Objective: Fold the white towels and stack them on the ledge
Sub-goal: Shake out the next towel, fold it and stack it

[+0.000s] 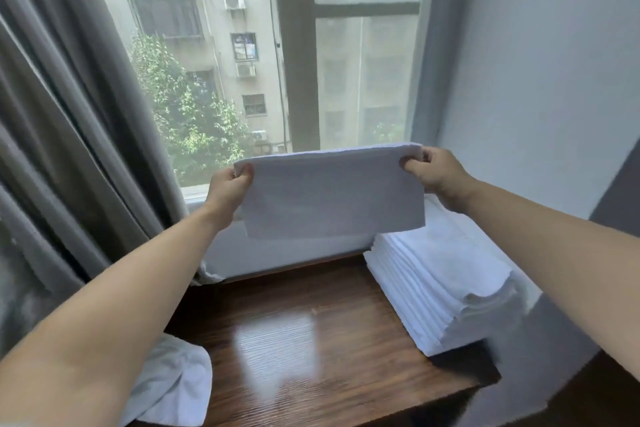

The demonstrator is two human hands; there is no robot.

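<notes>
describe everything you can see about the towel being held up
The held towel is plain white, of soft woven cloth, already folded into a wide rectangle with layered edges showing along the top. It hangs upright in the air before the window, above the dark wooden ledge, touching nothing but the hands. The left hand pinches its upper left corner and the right hand its upper right corner, keeping the top edge taut and slightly tilted.

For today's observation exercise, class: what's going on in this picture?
A person is folding white towels by a window. The left hand and right hand each pinch a top corner of a folded towel, holding it up in the air above the wooden ledge. A stack of folded towels sits on the ledge's right side, and a loose towel lies at its lower left edge.
</notes>
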